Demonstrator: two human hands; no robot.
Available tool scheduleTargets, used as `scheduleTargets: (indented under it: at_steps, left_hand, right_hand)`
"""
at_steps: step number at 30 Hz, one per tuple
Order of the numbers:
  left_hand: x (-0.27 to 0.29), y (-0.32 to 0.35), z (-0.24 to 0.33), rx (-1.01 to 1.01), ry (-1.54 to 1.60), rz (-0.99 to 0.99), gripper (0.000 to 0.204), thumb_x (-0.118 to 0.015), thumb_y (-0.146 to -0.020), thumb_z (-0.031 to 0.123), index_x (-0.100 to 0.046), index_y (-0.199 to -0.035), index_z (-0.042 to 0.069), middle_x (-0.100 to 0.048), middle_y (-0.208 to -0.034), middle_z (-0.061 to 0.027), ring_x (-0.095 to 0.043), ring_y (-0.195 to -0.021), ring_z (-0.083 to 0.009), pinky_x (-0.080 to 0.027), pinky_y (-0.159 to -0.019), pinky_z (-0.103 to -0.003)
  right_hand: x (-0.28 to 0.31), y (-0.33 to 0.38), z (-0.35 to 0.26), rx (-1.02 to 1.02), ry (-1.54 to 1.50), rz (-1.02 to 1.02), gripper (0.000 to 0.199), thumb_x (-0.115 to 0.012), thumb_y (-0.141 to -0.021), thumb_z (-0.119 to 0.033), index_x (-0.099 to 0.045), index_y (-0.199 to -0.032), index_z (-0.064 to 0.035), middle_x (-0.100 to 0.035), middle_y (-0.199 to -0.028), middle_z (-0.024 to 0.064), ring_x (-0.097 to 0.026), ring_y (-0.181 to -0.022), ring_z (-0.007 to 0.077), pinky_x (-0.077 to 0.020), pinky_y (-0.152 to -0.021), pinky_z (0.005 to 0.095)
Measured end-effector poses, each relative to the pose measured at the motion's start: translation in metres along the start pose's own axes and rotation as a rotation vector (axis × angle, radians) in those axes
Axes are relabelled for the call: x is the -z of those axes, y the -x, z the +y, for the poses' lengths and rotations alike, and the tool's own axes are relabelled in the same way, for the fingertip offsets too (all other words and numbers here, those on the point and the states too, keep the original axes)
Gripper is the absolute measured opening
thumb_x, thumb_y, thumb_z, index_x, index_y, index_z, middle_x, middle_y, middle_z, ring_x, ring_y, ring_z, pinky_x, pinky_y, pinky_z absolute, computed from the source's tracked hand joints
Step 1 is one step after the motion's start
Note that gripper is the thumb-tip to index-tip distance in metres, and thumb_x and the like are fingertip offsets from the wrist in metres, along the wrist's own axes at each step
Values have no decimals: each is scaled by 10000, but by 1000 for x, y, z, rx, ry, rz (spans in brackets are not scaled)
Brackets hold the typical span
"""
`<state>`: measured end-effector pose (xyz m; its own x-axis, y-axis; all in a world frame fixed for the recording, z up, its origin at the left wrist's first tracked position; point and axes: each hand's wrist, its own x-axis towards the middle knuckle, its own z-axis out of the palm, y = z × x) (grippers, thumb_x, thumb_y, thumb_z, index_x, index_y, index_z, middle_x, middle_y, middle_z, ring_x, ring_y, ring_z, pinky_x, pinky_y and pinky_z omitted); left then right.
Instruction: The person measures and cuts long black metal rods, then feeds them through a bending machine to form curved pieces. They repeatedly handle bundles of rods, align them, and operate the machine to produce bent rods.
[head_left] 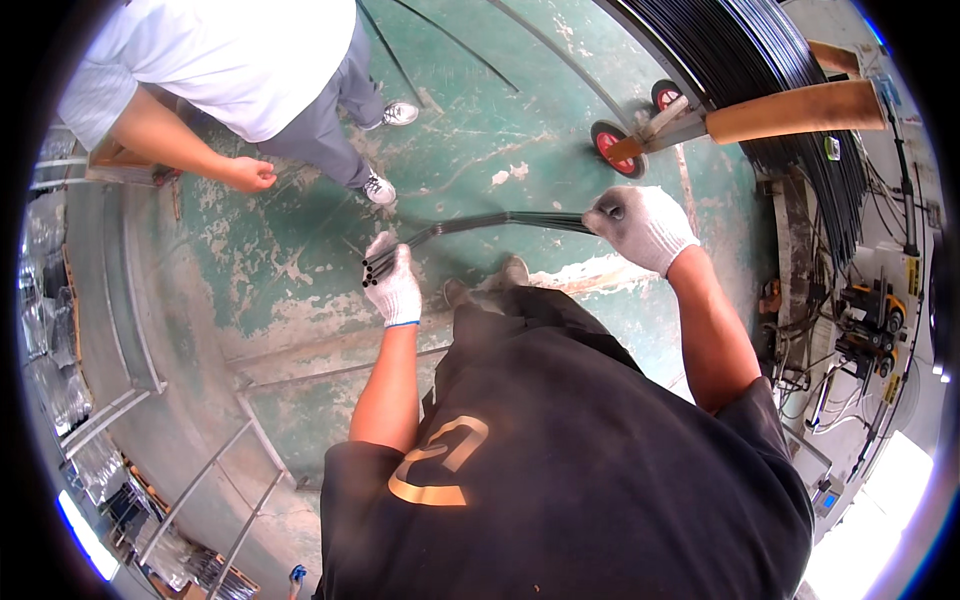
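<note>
A bundle of thin black tubes (480, 221) spans the space between my two white-gloved hands, bowed a little upward in the middle. My left hand (393, 282) is wrapped round one end, and several open tube ends poke out past the palm. Around the other end my right hand (640, 225) is closed, higher up and to the right. Where the tubes run inside that fist is hidden by the glove.
A co-worker in a white shirt (250, 60) stands at the upper left. To the upper right, a wheeled cart (655, 135) carries long black tubes (745, 60). Metal rails (215, 480) line the left, and machinery (870, 325) stands at the right. The green floor (290, 250) is worn.
</note>
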<state>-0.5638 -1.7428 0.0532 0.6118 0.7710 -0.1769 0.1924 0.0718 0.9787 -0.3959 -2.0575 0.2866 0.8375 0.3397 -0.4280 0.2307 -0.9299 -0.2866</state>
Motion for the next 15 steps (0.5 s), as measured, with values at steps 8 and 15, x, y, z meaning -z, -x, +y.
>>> scheduleTargets:
  at_steps: [8,15]
  left_hand:
    - [1,0,10,16,-91,18,400,-753,-945,-11,-676,-1337,-11,-739,-1278,-138,-713,-1127,-209,-567,-1019,-358]
    - [5,0,2,20,-16,-10,404,-772,-922,-25,-679,-1315,-7,-747,-1193,-111,-718,-1027,-177,-581,-951,-327]
  right_hand:
    - [-24,9,2,95,-27,231,350,-793,-910,-360,-776,-1081,-55,-767,-1014,158,-743,-960,374,-588,-855,452]
    - [-50,9,-6,150,-73,387,274,-802,-902,-296,-767,-1035,-58,-753,-1036,118,-725,-1001,342,-577,-871,425]
